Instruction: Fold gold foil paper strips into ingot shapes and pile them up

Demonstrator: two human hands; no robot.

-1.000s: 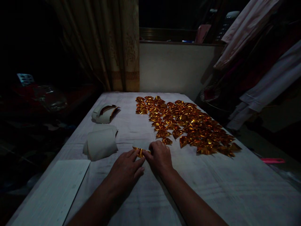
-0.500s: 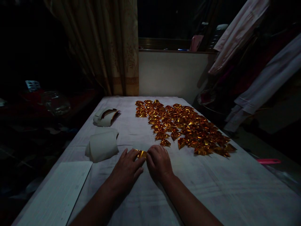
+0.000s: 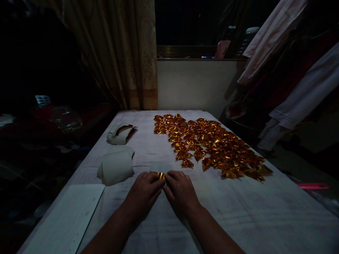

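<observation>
A small piece of gold foil paper (image 3: 161, 175) lies between my two hands at the near middle of the table, mostly covered by fingers. My left hand (image 3: 145, 188) grips its left side with bent fingers. On its right end, the fingers of my right hand (image 3: 180, 187) are closed, with the thumb close to the left hand's thumb. Beyond them and to the right spreads a large group of folded gold foil pieces (image 3: 212, 141), laid close together in rough rows. The nearest single folded piece (image 3: 187, 163) sits just past my right hand.
Two curled stacks of pale paper, a nearer one (image 3: 118, 167) and a farther one (image 3: 121, 134), stand at the left. A flat white sheet (image 3: 66, 218) lies along the near left edge. The cloth-covered table (image 3: 251, 215) meets a wall, with clothes (image 3: 304, 91) hanging at right.
My left fingers have drawn in from a spread pose and now bend over the foil. My right hand has flattened slightly, and less foil shows. The view has shifted a little.
</observation>
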